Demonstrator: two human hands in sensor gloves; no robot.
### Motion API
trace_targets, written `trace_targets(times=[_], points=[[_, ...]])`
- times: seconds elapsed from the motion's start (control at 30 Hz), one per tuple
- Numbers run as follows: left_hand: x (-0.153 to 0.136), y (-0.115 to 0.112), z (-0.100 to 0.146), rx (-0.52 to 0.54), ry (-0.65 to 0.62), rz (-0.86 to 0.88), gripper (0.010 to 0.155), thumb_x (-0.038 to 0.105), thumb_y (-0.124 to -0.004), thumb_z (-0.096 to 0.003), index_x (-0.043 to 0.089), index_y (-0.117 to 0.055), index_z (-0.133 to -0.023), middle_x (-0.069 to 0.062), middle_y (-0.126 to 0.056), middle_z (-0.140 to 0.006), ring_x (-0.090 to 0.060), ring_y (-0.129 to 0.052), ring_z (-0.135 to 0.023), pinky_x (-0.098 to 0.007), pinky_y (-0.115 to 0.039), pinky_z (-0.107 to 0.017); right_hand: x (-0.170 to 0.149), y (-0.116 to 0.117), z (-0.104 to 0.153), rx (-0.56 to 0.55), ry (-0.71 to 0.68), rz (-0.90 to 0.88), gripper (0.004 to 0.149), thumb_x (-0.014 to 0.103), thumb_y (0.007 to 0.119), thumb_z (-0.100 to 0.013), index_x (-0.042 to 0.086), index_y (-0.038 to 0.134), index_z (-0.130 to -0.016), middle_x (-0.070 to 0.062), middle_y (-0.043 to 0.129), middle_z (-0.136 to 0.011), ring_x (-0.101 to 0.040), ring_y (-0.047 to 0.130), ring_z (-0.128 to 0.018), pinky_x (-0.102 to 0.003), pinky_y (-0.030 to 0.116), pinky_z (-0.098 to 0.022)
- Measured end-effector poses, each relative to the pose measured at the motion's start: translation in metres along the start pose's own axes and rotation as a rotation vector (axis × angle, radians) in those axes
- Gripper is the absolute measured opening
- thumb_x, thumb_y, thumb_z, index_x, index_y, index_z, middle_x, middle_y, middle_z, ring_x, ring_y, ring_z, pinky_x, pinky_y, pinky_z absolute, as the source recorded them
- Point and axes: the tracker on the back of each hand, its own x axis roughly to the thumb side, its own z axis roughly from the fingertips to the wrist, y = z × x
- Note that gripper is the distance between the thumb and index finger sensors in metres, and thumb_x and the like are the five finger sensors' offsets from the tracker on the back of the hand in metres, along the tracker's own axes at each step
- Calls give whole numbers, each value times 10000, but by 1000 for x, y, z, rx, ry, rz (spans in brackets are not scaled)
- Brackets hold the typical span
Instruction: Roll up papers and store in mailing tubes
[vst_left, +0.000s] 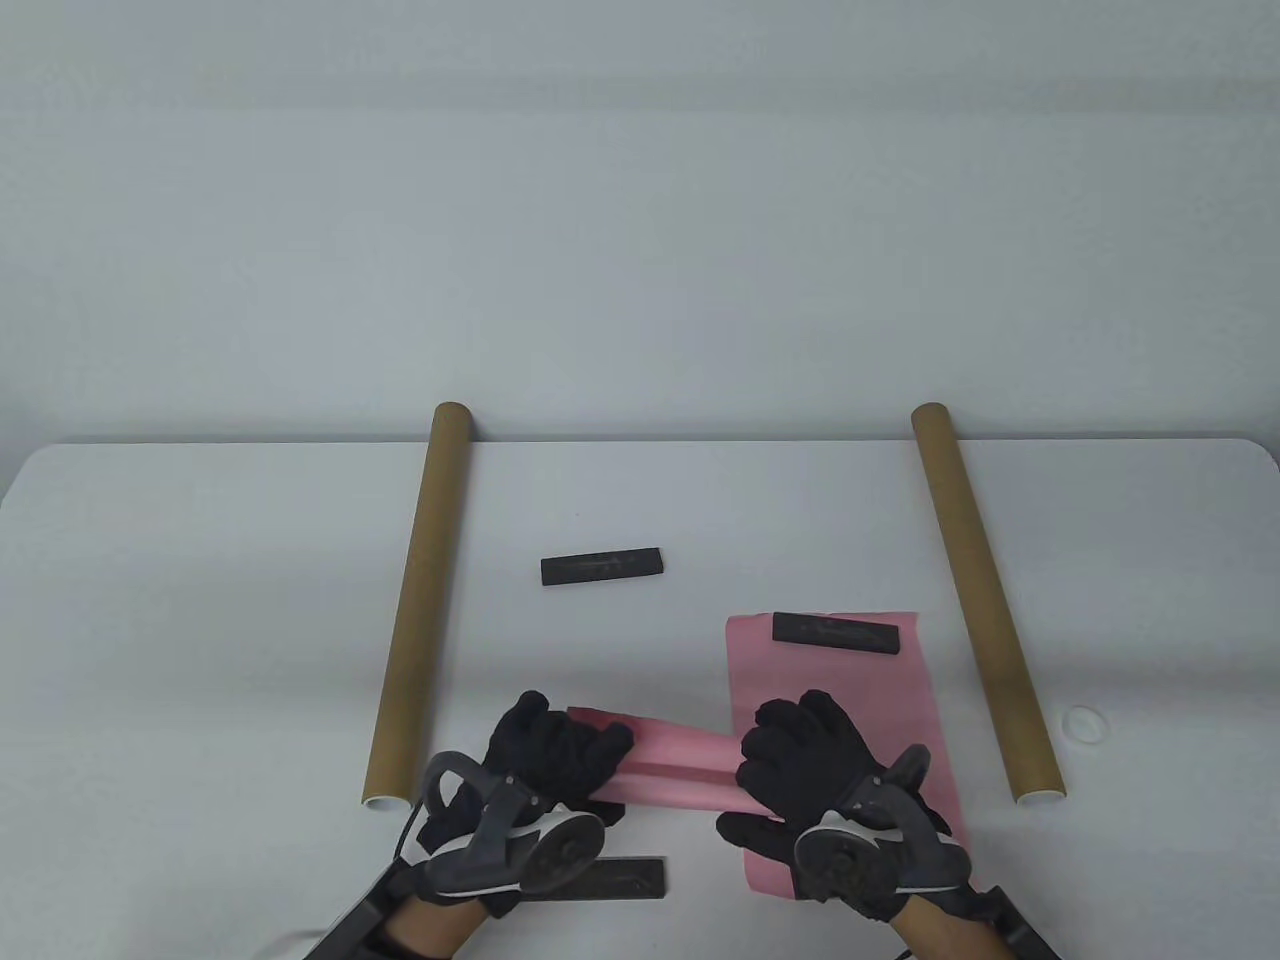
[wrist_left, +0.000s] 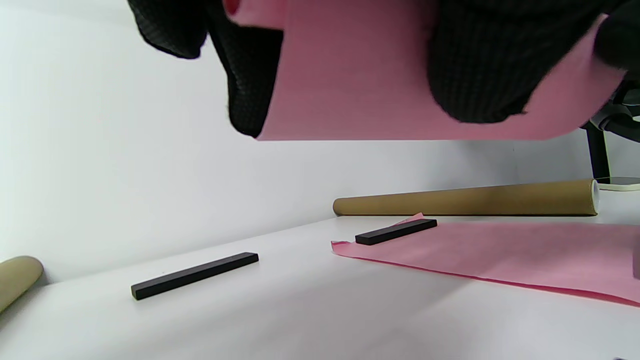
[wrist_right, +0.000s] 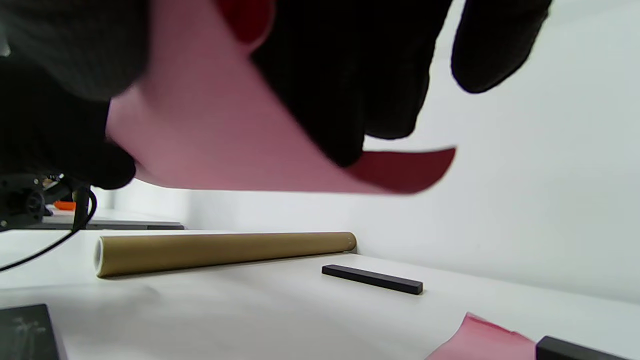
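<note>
Both hands hold one loosely curled pink paper (vst_left: 680, 768) between them near the table's front edge. My left hand (vst_left: 560, 752) grips its left end and my right hand (vst_left: 792, 755) grips its right end. In the left wrist view the paper (wrist_left: 380, 75) curves under my fingers (wrist_left: 480, 65); in the right wrist view it (wrist_right: 215, 135) bends beneath my fingers (wrist_right: 350, 75), above the table. Two brown mailing tubes lie on the table: the left tube (vst_left: 420, 610) and the right tube (vst_left: 985, 600), open white-rimmed ends towards me.
A second pink sheet (vst_left: 835, 700) lies flat under my right hand, a black bar (vst_left: 836, 633) weighing its far end. Another black bar (vst_left: 603, 567) lies mid-table, and a third (vst_left: 625, 880) by my left wrist. A white cap (vst_left: 1085, 722) sits right of the right tube.
</note>
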Motion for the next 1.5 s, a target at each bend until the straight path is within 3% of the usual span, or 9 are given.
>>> trace_targets(times=[0.2, 0.33, 0.43, 0.67, 0.77, 0.9, 1.07, 1.3, 1.5], points=[[-5, 1, 0, -24, 14, 58, 641, 673, -785, -333, 306, -823, -858, 126, -1019, -541, -92, -1076, -490, -482, -722, -701, 5, -3, 2, -34, -22, 101, 673, 536, 884, -422, 162, 766, -969, -140, 765, -1033, -499, 747, -975, -721, 626, -669], [-2, 4, 1, 4, 8, 16, 687, 655, -808, -341, 321, -726, -935, 80, -941, -778, -150, -1005, -712, -501, -681, -714, 5, -2, 1, -29, -14, 68, 535, 540, 844, -444, 173, 898, -830, -119, 871, -946, -471, 813, -938, -704, 658, -660], [0, 6, 1, 22, -6, -11, 640, 627, -828, -348, 322, -753, -906, 101, -955, -709, -127, -1019, -655, -496, -689, -708, 1, -1, 0, -15, 2, 4, 593, 650, 752, -425, 164, 1000, -657, -93, 998, -790, -427, 925, -851, -687, 705, -641], [-5, -2, -1, -42, 9, 42, 648, 681, -774, -333, 309, -816, -862, 123, -1017, -571, -94, -1072, -516, -480, -725, -699, 6, 0, 2, -26, -32, 74, 656, 527, 885, -426, 177, 773, -970, -133, 765, -1040, -496, 739, -985, -716, 627, -676], [-3, -2, 0, -29, 7, 16, 697, 660, -798, -340, 318, -716, -942, 73, -933, -805, -164, -999, -740, -502, -682, -714, 5, 1, 0, -10, -19, 59, 546, 551, 839, -439, 175, 902, -830, -112, 881, -939, -463, 818, -940, -703, 659, -663], [-1, 2, 0, 4, -3, -10, 650, 635, -823, -346, 320, -749, -910, 102, -962, -701, -125, -1023, -652, -491, -698, -705, -1, 1, 0, -4, 9, -54, 633, 670, 714, -419, 151, 1022, -611, -99, 1026, -741, -432, 944, -822, -690, 713, -628], [-4, 0, -2, -35, 6, 65, 634, 687, -776, -326, 303, -852, -825, 127, -1027, -495, -87, -1078, -443, -471, -744, -687, 3, 1, 1, -4, -30, 42, 725, 605, 852, -413, 157, 766, -978, -143, 760, -1042, -508, 736, -981, -718, 628, -672], [1, 5, 1, 25, -19, -20, 675, 639, -812, -349, 320, -714, -936, 79, -925, -787, -152, -990, -727, -497, -685, -707, 1, -1, 0, -20, 1, -11, 612, 655, 738, -425, 159, 996, -673, -107, 967, -840, -446, 883, -887, -692, 692, -645], [-1, 2, -1, -24, -7, 48, 656, 687, -767, -329, 302, -825, -856, 122, -1025, -535, -92, -1077, -477, -470, -739, -690, 2, 1, 2, -11, -21, 39, 711, 566, 865, -421, 157, 741, -989, -153, 722, -1065, -520, 703, -995, -727, 610, -675]])
